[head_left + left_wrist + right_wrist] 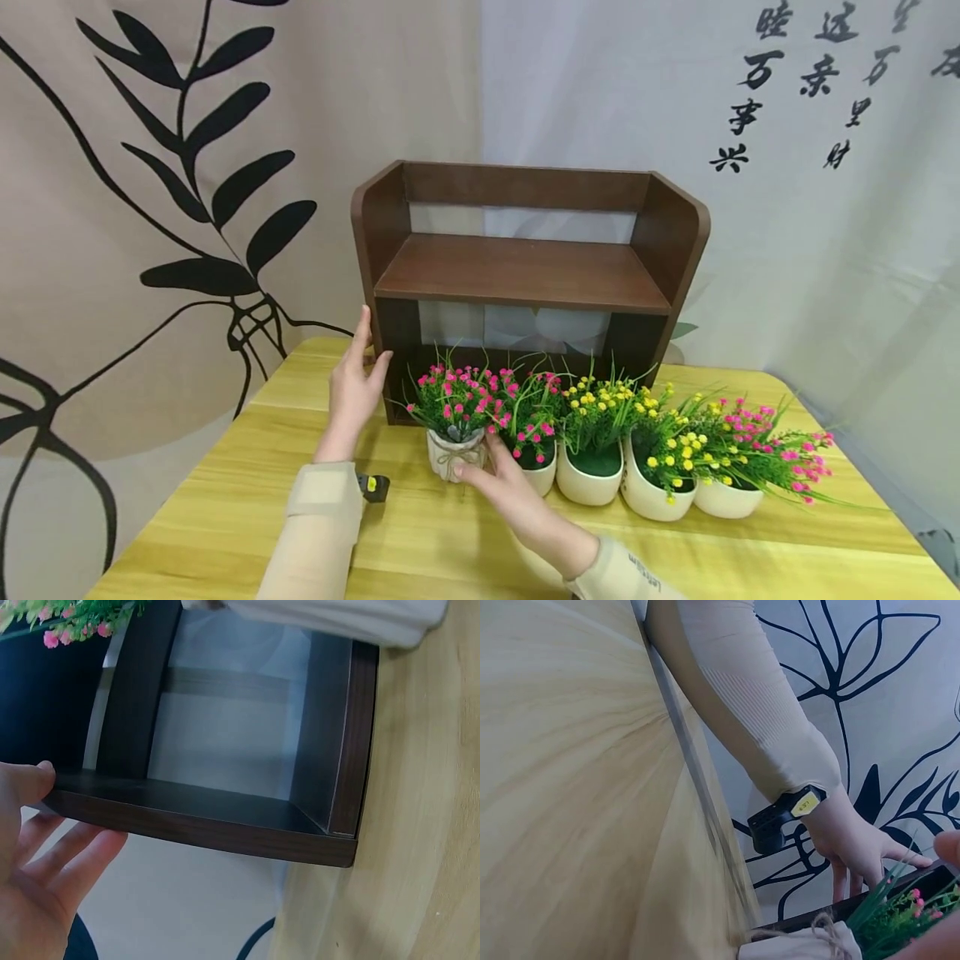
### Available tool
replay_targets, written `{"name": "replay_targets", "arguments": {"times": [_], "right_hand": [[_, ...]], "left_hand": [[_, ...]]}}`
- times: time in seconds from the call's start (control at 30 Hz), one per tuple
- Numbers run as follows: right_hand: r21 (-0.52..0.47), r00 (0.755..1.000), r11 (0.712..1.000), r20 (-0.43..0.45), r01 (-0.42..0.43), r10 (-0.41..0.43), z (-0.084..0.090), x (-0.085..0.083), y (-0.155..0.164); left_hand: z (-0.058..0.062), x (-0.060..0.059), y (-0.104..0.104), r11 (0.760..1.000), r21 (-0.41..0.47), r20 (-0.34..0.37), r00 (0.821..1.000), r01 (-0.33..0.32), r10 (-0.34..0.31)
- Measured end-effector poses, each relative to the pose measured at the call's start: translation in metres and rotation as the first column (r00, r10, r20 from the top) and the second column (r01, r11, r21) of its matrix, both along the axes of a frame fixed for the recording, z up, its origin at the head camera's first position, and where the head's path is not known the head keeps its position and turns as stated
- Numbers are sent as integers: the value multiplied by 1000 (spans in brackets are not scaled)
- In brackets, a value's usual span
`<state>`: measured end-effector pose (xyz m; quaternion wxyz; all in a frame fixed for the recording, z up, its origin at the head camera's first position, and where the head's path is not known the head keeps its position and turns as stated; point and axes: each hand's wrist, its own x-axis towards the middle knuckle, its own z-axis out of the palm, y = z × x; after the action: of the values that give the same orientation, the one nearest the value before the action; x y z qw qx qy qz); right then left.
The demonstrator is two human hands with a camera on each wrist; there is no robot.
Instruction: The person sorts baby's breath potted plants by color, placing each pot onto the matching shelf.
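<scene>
A brown two-tier wooden shelf (517, 271) stands on the table. My left hand (354, 392) grips its left side panel; in the left wrist view the thumb lies on the inner side of the panel (217, 825) and the fingers on the outer. My right hand (517, 500) holds a potted plant with pink flowers (453, 396), its thumb at the front of the whitish pot (442, 454) tied with twine and its fingers along the right side. This plant stands before the shelf's lower left corner. The right wrist view shows the twine (826, 930) and the left hand (855, 844) beyond.
To the right, several more plants in smooth white pots stand in a row: one pink (536, 475), two yellow (590, 483) and another pink (727, 500). A curtain with leaf prints and writing (750, 250) hangs behind the wooden table (247, 492).
</scene>
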<state>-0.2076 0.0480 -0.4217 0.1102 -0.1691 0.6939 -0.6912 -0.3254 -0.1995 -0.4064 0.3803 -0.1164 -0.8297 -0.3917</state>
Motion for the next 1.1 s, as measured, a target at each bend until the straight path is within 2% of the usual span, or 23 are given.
{"name": "replay_targets", "arguments": {"times": [0.27,0.53,0.7,0.8,1.1], "right_hand": [[38,1000,999,-15,11,-11,-4,-1,-7],[44,995,994,-1,99,-99,-13,-11,-19],[6,988,988,24,152,-152,-15,-20,-29],[-36,988,988,27,151,-150,-18,-26,-32],[70,969,967,5,245,-246,-25,-36,-42]], "left_hand": [[7,-1,-4,1000,-6,-11,1000,-2,2],[7,-3,-4,1000,-18,-6,1000,-2,2],[6,-2,-2,1000,-10,-8,1000,-8,8],[5,-2,-1,1000,-8,-10,1000,-8,7],[0,-1,-1,1000,-1,-10,1000,-10,10]]}}
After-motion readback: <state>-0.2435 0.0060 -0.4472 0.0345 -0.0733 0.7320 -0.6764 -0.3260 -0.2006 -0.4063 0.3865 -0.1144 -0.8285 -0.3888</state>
